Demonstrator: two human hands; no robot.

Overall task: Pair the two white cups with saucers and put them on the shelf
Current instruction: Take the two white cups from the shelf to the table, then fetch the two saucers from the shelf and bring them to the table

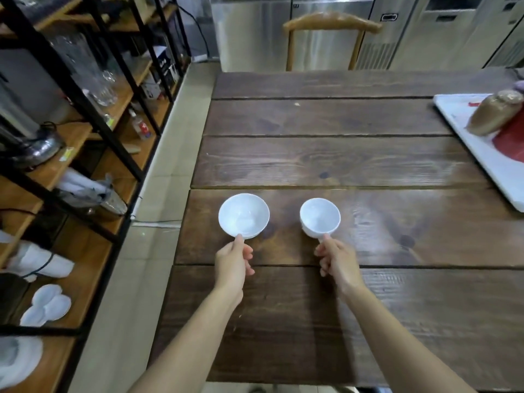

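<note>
Dark plank boards make up the wooden table (326, 163) that fills most of the view, with steel cabinets (312, 29) and a wooden chair (331, 22) at its far end. Near the table's front left part, two white cups are held side by side, mouths up and both empty. The left cup (243, 216) is wide and shallow; the left hand (234, 265) pinches it at the near rim, thumb on top and fingers curled beneath. A thin pale edge shows under the cup's near side, but whether that is its foot or a saucer cannot be told. The right cup (319, 217) is narrower and deeper; the right hand (336, 258) is closed on its handle at the near side, thumb pressing the top. Whether either cup rests on the boards or is lifted just above them is unclear. The cups stand apart with bare wood between them.

On the table's far right edge lies a white tray (482, 154) with a brown jar (494, 113) tipped on it beside something red. Left of the table, across a strip of pale floor, runs a black-framed shelf (93, 137) with wooden boards, holding glassware (105, 86) up high and white saucers (46, 304) on a low board near the person.
</note>
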